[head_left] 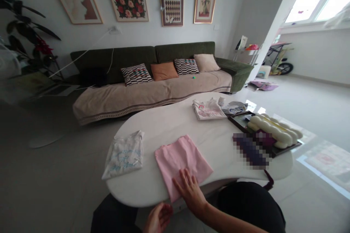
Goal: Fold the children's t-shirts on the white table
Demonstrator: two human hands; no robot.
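Note:
A folded pink garment (180, 154) lies on the white tabletop (155, 123), one corner reaching the front edge. My right hand (190, 191) rests flat on its lower part, fingers stretched out and slightly spread. Just off the table edge, below the garment's near corner, is my left hand (159, 218). Its fingers are loosely bent and I see nothing in them; it looks apart from the cloth. To the left lies a folded white shirt (125, 154) with blue lettering. Another folded white shirt (209, 110), with a pink print, sits toward the far side.
At the table's right stands a dark tray (240, 122) with a cream, puffy tissue-box cover (275, 129). A blurred-out dark item (251, 151) lies before it. A crumpled grey-white cloth (235, 107) is behind. Beyond the table is a green sofa (186, 49) with cushions.

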